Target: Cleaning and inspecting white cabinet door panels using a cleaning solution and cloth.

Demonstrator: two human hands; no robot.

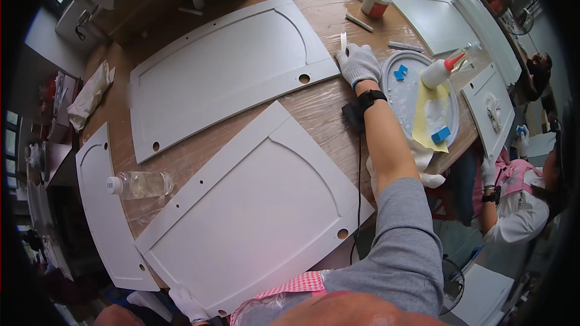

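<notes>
My right hand point(361, 65), in a white knit glove with a black watch at the wrist, reaches forward to the right corner of the far white door panel point(223, 60). Its fingers are closed on a small white flat strip point(343, 41) that stands up from them. Low in the view, my gloved left hand point(188, 305) is at the lower left edge of the near white door panel point(254, 199); its fingers are hard to make out. Both panels have an arched groove and round holes. Beside my right hand is a round grey lid point(391, 93) used as a tray.
On the tray are a red-tipped glue bottle point(436, 73), blue blocks point(441, 136) and yellow paper point(424, 122). A clear bottle point(140, 185) lies by a narrow panel point(99, 205) at left. A white tub point(376, 2) stands farther back. A co-worker point(513, 196) works at right.
</notes>
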